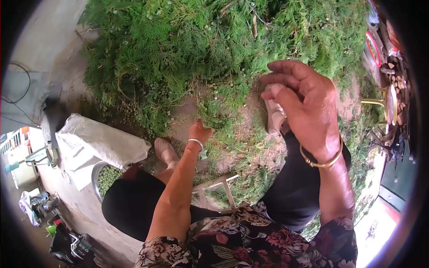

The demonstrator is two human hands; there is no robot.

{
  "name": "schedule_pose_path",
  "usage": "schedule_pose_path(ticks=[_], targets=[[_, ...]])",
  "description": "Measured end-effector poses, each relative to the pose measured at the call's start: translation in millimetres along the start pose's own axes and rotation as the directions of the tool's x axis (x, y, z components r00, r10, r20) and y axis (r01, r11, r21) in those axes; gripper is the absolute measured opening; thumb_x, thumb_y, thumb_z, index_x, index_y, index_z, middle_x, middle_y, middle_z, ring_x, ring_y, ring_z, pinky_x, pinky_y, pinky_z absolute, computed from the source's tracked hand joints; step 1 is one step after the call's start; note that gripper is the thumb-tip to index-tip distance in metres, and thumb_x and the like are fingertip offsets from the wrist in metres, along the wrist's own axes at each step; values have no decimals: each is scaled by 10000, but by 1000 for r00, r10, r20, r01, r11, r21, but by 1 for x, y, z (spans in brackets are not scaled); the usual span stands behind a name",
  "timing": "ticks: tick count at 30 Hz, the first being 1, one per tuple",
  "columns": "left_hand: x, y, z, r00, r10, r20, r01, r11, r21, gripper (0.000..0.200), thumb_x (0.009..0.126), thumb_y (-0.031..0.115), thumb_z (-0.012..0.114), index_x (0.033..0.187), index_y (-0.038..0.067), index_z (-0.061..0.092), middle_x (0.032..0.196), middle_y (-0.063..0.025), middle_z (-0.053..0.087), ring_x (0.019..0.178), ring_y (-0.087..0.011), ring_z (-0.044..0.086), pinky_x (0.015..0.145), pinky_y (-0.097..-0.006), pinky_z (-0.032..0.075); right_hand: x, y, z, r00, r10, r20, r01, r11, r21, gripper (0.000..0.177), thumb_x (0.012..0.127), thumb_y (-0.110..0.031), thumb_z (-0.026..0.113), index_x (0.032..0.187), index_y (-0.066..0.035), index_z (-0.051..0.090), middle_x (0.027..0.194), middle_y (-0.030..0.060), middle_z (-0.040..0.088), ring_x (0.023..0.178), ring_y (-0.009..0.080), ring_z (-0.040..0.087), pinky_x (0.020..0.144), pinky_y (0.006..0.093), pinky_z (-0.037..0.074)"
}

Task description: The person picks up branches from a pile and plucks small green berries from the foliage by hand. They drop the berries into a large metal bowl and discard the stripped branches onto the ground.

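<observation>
A large heap of green conifer branches (192,44) with small pale cones spreads over the ground before me. My left hand (199,131), a silver bangle on its wrist, reaches low to the heap's near edge. Its fingers are drawn together beside thin green sprigs (210,109); whatever they pinch is too small to make out. Raised higher and closer to the camera, my right hand (308,96) wears a gold bangle (324,163). Its fingers are bent and apart from the thumb, with nothing visible between them. By my left knee, a metal basin (95,181) holds small green cones (109,176).
A white sack (103,138) lies left of my left shoe (166,149). Between my legs stands a pale stool frame (219,185). Loose sprigs litter the ground around my right shoe (273,118). A gold-legged round stool (391,105) lies tipped at the right, near firewood.
</observation>
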State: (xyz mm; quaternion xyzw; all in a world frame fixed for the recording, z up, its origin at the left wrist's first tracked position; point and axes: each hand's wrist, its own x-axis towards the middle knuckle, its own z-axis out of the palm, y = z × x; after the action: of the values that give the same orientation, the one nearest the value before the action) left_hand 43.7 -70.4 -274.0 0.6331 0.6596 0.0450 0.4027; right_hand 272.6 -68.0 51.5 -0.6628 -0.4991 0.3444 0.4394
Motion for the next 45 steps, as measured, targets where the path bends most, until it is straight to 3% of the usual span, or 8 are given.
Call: schedule_pose_path(ticks=[7,11,14,17,28,33,42,45], targets=[[85,38,-15,822,253,-510,-86,941,328,308,725,127,645,998,5,574,940,-236,611,883,-390,595,763,-467,469,-2,11,-10,994,80,74,-68,985,-159,255,834,11,579,1076,89,562,912,153,662,825,160,643,700,247,512],[114,55,-22,804,343,-486,-266,938,223,242,731,108,623,944,3,575,883,-206,615,868,-380,597,733,-460,477,-1,7,-10,999,54,-2,-53,988,-143,252,829,8,595,1064,95,567,900,160,658,838,178,645,723,259,515],[115,47,-11,909,415,35,-399,844,358,258,734,70,603,983,9,573,997,-196,613,886,-374,600,692,-421,511,-3,10,-12,997,75,18,-72,987,-141,290,809,-18,647,1065,95,568,922,163,654,832,184,647,722,266,523],[93,15,12,989,141,-43,-87,788,609,346,725,39,592,1069,37,557,1136,-170,567,928,-384,591,709,-426,515,-6,11,-13,996,63,59,-53,987,-152,322,783,-32,685,1063,84,575,937,164,653,825,187,653,711,269,530],[66,-33,-26,921,372,120,-355,667,656,364,668,23,600,1028,64,568,998,-146,598,860,-355,579,708,-426,502,-11,12,-10,988,6,152,29,973,-228,354,743,-48,729,1049,62,589,936,159,663,780,202,679,640,269,553],[82,-19,4,925,379,-4,-347,850,397,234,720,60,596,953,51,576,920,-167,618,798,-386,599,687,-463,500,-14,40,7,970,-236,-57,238,970,39,365,747,-58,729,1050,77,576,935,179,661,756,215,681,620,277,564],[80,-43,35,982,127,-143,-119,991,60,95,690,65,660,781,42,643,726,-148,648,625,-274,636,557,-343,489,-10,21,6,1000,-15,-1,14,992,-129,368,770,-102,717,1050,91,575,940,184,657,762,227,680,625,295,576],[53,-37,25,944,-241,228,326,551,-768,80,703,-47,578,781,-26,582,689,-107,622,599,-185,619,474,-274,465,-9,26,4,990,-132,50,137,983,-124,360,783,-106,707,1053,91,575,932,176,657,771,226,680,624,289,575]])
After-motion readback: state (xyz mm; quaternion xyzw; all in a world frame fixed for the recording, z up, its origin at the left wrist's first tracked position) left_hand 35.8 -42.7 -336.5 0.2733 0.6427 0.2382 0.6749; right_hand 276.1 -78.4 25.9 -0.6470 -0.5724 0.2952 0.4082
